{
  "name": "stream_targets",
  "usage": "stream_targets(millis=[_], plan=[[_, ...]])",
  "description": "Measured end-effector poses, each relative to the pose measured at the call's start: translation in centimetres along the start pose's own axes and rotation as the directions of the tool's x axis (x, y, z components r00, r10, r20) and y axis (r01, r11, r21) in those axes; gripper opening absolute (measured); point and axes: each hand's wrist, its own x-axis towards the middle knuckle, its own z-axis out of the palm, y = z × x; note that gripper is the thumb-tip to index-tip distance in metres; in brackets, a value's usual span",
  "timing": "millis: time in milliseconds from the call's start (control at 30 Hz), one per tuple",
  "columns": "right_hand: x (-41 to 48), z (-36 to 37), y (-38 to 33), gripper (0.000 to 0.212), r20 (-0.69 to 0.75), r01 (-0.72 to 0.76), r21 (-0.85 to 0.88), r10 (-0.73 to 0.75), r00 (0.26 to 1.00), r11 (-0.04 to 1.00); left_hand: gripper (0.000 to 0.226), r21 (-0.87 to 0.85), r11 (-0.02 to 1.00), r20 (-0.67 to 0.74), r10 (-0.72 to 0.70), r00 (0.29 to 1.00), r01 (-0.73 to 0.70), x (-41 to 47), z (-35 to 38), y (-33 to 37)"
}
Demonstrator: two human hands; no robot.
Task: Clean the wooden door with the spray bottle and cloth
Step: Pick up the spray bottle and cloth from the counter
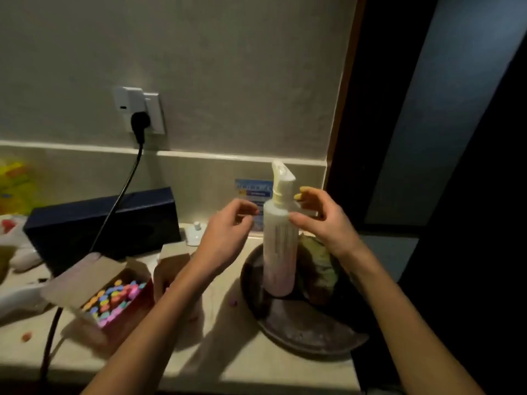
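Two hands are raised on either side of the spray bottle (279, 246), which stands upright in a dark round tray (299, 347) at the right end of the table (222, 357). The left hand (228, 226) is just beside the bottle at shoulder height. Its fingers are loosely bent, it holds nothing, and a small gap shows between it and the plastic. The right hand (322, 220) is cupped about the neck: the thumb lies at the shoulder of the bottle and the fingers curve behind the pump collar. Whether this hand already grips or only touches, I cannot tell.

The cloth (320, 266), greenish and crumpled, lies in the same tray, against the right side of the bottle and under the right wrist. Probably both things are kept together in the tray so that they can be taken in one visit.

I judge that the step in hand is to pick up the bottle, one hand taking the neck while the other steadies the tall, narrow body, which could tip easily. An open box of coloured chalks (114, 300) sits well to the left. A brown wooden edge (346, 104) runs up beside the wall on the right, perhaps the door frame. Cleaning has not yet begun.
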Motion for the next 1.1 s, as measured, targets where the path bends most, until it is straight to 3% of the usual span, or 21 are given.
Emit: stream_targets(millis=[67, 167, 300, 433, 567, 633, 767, 867, 1000, 1100], plan=[[1.0, 0.3, -0.8, 0.070, 0.100, -0.008, 0.090, -0.001, 0.995, 0.996, 0.018, -0.010, 1.000, 0.004, -0.013, 1.000, 0.013, 1.0, 0.4, -0.2], [1.8, 1.0, -2.1, 0.035, 0.210, 0.003, 0.099, -0.024, 0.977, 0.995, 0.011, -0.020, 1.000, 0.066, -0.022, 0.998, 0.023, 1.7, 1.8, -0.7], [2.1, 2.5, -3.1, 0.010, -0.029, -0.016, -0.014, 0.016, 0.999, 1.000, 0.013, -0.071, 0.995, 0.110, -0.065, 0.992, 0.073, 2.4, 3.1, -1.1], [1.1, 1.9, -4.3, 0.011, -0.221, -0.073, 0.024, 0.077, 0.972, 0.997, 0.009, -0.129, 0.976, 0.268, -0.137, 0.954, 0.177, 4.0, 4.3, 0.1], [-0.7, -1.2, -6.3, 0.013, -0.305, -0.049, 0.069, 0.068, 0.950, 0.996, 0.020, 0.033, 0.996, 0.418, -0.087, 0.904, 0.080, 5.0, 6.3, 1.9], [-1.8, -3.3, -7.1, 0.014, -0.338, -0.053, 0.072, 0.074, 0.938, 0.996, 0.030, 0.159, 0.987, 0.493, -0.050, 0.869, -0.034, 4.6, 7.5, 2.7], [-4.7, -7.9, -7.2, 0.017, -0.423, -0.115, 0.030, 0.117, 0.899, 0.993, 0.092, 0.415, 0.897, 0.635, -0.163, 0.755, -0.155, 2.3, 11.8, 2.6], [-8.1, -11.1, -6.6, 0.022, -0.509, -0.155, 0.022, 0.145, 0.848, 0.988, 0.090, 0.491, 0.858, 0.548, -0.173, 0.819, -0.147, 0.0, 14.5, 2.2], [-12.8, -15.4, -5.1, 0.019, -0.630, -0.224, 0.062, 0.212, 0.747, 0.973, 0.054, 0.427, 0.893, 0.418, -0.055, 0.907, -0.143, -0.8, 14.9, 3.6], [-16.5, -18.4, -3.9, 0.020, -0.688, -0.265, 0.068, 0.238, 0.686, 0.962, 0.042, 0.324, 0.928, 0.349, 0.061, 0.935, -0.182, -1.8, 15.6, 6.9]])
